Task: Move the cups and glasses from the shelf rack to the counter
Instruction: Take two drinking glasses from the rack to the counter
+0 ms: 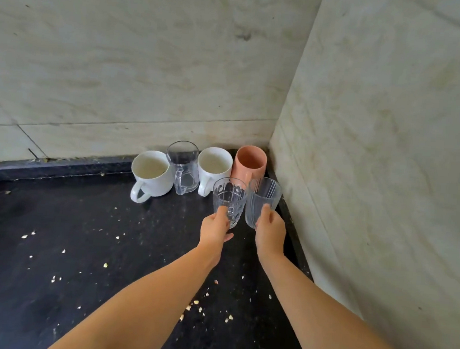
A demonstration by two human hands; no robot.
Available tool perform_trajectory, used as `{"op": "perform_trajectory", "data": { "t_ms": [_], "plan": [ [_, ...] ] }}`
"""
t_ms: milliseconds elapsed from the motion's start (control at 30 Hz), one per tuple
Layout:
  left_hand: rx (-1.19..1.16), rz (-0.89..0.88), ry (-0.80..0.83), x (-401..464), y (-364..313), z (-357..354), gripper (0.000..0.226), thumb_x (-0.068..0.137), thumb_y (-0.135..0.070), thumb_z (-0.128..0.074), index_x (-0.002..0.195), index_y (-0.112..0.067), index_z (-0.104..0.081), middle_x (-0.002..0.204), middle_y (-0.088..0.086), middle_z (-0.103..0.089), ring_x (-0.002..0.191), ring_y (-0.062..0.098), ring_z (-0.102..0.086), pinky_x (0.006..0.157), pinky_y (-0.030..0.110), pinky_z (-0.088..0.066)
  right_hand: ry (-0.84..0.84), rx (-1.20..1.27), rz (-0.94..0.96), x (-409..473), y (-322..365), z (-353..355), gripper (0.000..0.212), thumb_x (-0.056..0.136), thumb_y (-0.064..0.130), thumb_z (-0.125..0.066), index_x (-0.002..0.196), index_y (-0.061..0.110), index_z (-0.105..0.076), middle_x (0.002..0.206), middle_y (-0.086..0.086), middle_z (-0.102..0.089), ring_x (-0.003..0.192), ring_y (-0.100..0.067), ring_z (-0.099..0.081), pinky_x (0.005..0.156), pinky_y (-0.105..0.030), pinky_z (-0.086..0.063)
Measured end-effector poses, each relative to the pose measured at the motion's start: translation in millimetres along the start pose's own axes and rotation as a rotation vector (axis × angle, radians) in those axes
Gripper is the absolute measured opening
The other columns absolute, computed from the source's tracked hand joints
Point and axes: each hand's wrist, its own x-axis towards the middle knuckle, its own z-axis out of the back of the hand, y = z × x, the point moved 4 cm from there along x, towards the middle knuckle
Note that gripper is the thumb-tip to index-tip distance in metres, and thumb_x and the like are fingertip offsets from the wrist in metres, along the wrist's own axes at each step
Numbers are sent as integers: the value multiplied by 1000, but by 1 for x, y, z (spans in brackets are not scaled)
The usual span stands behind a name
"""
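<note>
Glass against glass is the main risk here; the left hand (215,225) grips a patterned tumbler (228,200) low on its side, the right hand (270,229) grips a ribbed tumbler (262,199) the same way, and the two sit just beside each other above the dark counter (54,229), so a small inward drift of either wrist could knock their rims together. Whether their bases already rest on the counter I cannot tell; if they hang above it, letting go early would drop them.

Behind them stand the pieces already on the counter: a pink cup (250,162) in the corner, a white mug (214,165), a clear glass mug (182,165) and a second white mug (150,172), packed in a row along the wall (150,58); pushing the tumblers further back could bump the pink cup or the nearer white mug.

Crumbs (194,303) lie scattered on the counter; a base landing on one may rock. The ribbed tumbler is also near the side wall (391,132); a careless nudge could chip it.
</note>
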Motion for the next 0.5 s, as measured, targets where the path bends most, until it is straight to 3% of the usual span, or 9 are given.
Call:
{"op": "perform_trajectory", "data": {
  "t_ms": [167, 300, 433, 500],
  "plan": [
    [-24, 20, 45, 18, 0, -8, 29, 93, -28, -44, 67, -16, -44, 57, -1, -34, 58, 12, -37, 91, 39, -52, -35, 23, 22, 11, -4, -6, 40, 101, 27, -38, 72, 3, -52, 60, -3, -46, 54, -11, -42, 53, -20, -34],
    [-50, 24, 75, 27, 2, -12, 27, 92, -26, -43, 67, -16, -44, 54, -3, -30, 54, 12, -32, 91, 38, -52, -43, 48, 23, 13, -6, -7, 44, 101, 27, -38, 80, -6, -58, 70, -18, -54, 62, -23, -50, 62, -34, -44],
    [-33, 8, 84, 31, 6, -12, 35, 93, -22, -41, 59, -17, -36, 52, -1, -28, 54, 14, -32, 91, 39, -50, -6, 19, 4, 13, -14, -8, 41, 102, 27, -34, 99, -2, -64, 91, -7, -63, 80, -11, -58, 65, -15, -40],
    [-20, -10, 80, 32, 6, -12, 38, 93, -22, -40, 56, -17, -34, 54, 0, -30, 57, 14, -34, 89, 37, -49, 20, 4, 0, 12, -14, -11, 42, 102, 27, -32, 103, 0, -64, 93, -5, -63, 87, -12, -58, 72, -20, -41]
  ]
}}
